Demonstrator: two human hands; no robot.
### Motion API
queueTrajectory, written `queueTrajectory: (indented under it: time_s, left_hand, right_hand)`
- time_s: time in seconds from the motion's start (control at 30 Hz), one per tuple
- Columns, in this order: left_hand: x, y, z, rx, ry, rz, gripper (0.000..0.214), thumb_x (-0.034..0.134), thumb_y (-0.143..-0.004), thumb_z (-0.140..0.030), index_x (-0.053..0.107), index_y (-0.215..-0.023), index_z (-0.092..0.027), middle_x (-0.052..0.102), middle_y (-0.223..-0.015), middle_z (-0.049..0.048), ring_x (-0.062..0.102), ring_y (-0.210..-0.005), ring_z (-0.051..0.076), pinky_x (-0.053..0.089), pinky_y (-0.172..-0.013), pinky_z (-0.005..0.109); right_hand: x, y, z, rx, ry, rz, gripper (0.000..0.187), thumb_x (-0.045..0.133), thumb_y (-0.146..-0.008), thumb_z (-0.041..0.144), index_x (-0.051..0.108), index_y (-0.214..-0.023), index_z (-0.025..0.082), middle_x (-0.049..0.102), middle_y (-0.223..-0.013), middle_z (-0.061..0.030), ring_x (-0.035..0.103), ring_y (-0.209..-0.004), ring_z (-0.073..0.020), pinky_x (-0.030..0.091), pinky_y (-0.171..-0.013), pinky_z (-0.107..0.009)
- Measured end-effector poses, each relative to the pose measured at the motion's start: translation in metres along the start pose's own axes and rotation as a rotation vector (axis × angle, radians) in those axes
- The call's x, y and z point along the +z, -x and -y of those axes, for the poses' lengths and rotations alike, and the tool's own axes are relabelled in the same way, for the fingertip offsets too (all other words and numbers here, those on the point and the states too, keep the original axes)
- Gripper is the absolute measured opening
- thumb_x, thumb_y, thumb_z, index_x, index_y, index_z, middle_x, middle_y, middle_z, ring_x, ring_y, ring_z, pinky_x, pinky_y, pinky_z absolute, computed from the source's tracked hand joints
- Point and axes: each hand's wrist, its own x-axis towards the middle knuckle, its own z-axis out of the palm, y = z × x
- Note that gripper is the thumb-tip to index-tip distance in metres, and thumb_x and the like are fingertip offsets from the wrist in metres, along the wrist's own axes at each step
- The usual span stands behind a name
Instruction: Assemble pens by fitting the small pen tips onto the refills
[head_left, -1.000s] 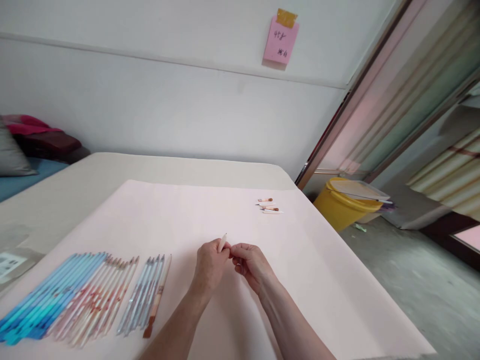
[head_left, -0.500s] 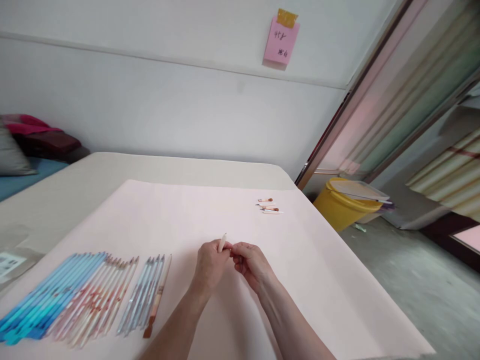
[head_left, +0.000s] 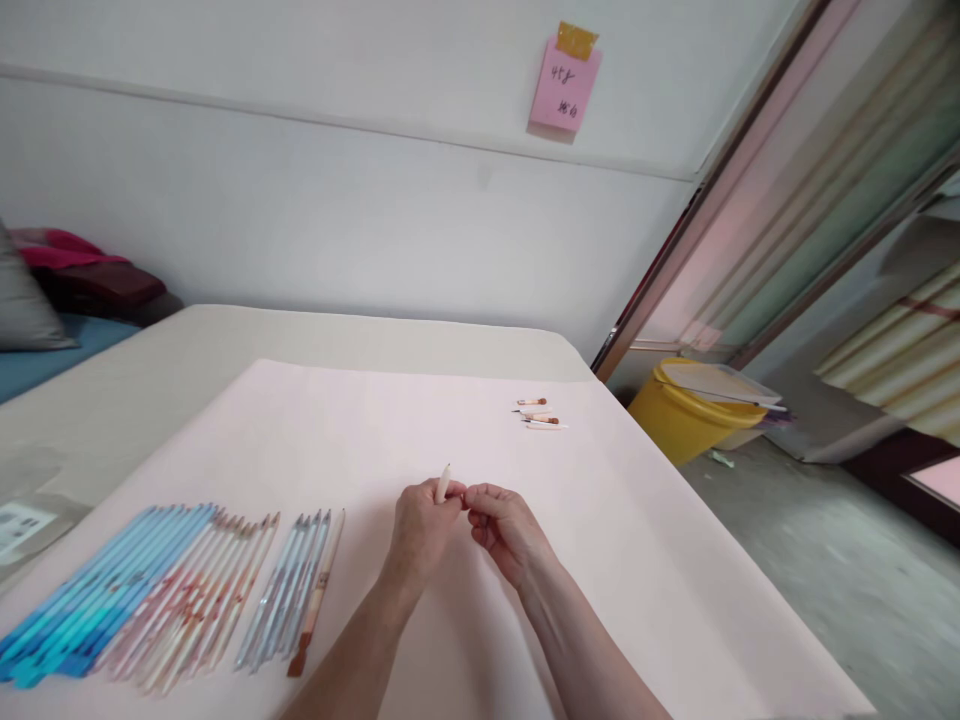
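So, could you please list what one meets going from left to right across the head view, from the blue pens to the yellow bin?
Blue pens, reddish-patterned pens, grayish pens, brown-ended pen, left hand, right hand, yellow bin.

Most of the pale pen (head_left: 444, 484) is buried in the left hand (head_left: 420, 528), only the tip end pokes out. Can't tell what the right hand (head_left: 504, 524) pinches, if anything. Both forearms (head_left: 367, 630) run off the bottom edge, the label (head_left: 21, 527) far left's too blurry to read, grey pillow (head_left: 28, 300) gets cut off too.
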Motion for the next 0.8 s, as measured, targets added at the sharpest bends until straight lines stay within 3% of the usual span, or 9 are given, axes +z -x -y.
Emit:
queueTrajectory:
  time_s: [0.37,0.8]
  left_hand:
    - [0.0008,0.0002,-0.0007,-0.014,-0.022,-0.009,0.022,0.056,-0.068,-0.024,0.071,-0.082,-0.017,0.061,-0.055,0.0011,0.055,-0.054,0.014,0.041,-0.054,0.026]
    - [0.0006,0.0029,-0.0021,-0.004,-0.027,0.026,0.025,0.053,-0.068,-0.023,0.072,-0.084,-0.018,0.059,-0.053,-0.0005,0.053,-0.053,0.014,0.039,-0.055,0.025]
  right_hand:
    - [0.0009,-0.0014,-0.0009,-0.038,0.037,-0.021,0.017,0.073,-0.056,0.021,0.059,-0.06,0.014,0.048,-0.05,0.0032,0.038,-0.047,-0.0056,0.026,-0.044,-0.019]
    - [0.0015,-0.0021,-0.0035,-0.205,0.197,-0.071,0.011,0.066,-0.059,0.021,0.057,-0.06,0.016,0.047,-0.048,0.0043,0.037,-0.045,-0.0071,0.027,-0.045,-0.023]
